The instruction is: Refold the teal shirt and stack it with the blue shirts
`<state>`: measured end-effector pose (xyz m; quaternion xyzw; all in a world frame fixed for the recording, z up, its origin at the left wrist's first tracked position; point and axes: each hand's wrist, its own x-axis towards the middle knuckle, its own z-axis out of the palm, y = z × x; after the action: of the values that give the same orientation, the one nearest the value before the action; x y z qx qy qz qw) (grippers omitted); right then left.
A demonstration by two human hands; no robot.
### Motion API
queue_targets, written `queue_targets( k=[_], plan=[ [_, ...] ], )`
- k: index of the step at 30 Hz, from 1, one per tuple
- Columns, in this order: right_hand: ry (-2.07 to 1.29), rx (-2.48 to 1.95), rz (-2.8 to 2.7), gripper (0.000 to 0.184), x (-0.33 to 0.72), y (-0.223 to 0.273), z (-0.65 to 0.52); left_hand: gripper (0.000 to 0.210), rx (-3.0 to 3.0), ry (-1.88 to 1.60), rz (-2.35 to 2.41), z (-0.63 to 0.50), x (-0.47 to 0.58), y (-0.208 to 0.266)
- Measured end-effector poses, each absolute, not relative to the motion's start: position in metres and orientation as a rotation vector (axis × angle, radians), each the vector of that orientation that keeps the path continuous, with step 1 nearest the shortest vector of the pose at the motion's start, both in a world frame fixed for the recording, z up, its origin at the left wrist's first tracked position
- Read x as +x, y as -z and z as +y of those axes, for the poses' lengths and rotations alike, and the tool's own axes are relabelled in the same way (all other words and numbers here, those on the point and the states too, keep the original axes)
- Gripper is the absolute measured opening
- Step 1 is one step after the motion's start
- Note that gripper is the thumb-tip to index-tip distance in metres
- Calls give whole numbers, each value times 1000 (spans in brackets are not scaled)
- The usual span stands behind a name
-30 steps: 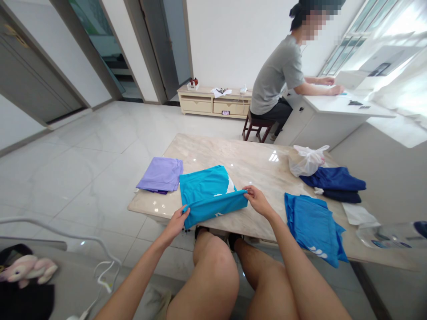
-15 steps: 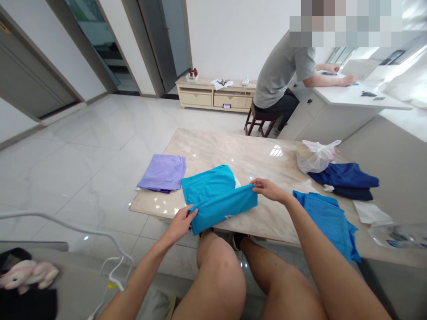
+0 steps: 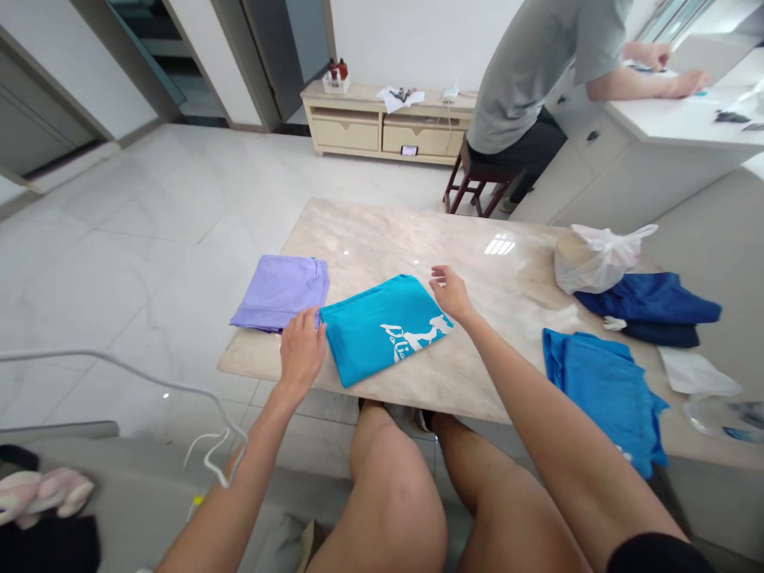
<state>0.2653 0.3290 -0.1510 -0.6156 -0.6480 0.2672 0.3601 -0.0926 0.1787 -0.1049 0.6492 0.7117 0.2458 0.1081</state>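
l hand (image 3: 302, 348) flat, open beside teal shirt (image 3: 382, 326), r hand (image 3: 452, 292) open, hovering

Setting: home living room. Glossy white tiled floor (image 3: 149, 207), low cream TV cabinet (image 3: 387, 127) against wall, interior doors (image 3: 280, 48), marble tabletop (image 3: 418, 239) carrying folded garments; another person (image 3: 537, 72) seated at white desk (image 3: 674, 127).

Pale glossy marble-look floor tiles (image 3: 149, 215) reflect daylight. White wall (image 3: 411, 32) behind a low cream wooden sideboard with drawers (image 3: 387, 131). Grey door frames (image 3: 232, 56) at left. Beige marble-topped table (image 3: 418, 239) in the middle; small dark red wooden stool (image 3: 471, 179) beside a white counter (image 3: 668, 131).
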Motion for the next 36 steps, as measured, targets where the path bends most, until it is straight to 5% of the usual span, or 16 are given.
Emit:
queue_targets(
  k=[7, 13, 24, 36],
  plan=[
    [-915, -1638, -1784, 29, 330, 105, 193, 37, 1699, -781, 1530, 48, -45, 52],
    [-1163, -1600, -1400, 62, 316, 62, 34, 40, 2129, -912, 1327, -30, 0, 35],
    [-126, -1805, -1369, 67, 209, 70, -146, 64, 2492, -860, 1366, -77, 11, 42],
    [-266, -1853, -1275, 71, 211, 88, -185, 75, 2497, -906, 1279, -98, -13, 48]
  ],
)
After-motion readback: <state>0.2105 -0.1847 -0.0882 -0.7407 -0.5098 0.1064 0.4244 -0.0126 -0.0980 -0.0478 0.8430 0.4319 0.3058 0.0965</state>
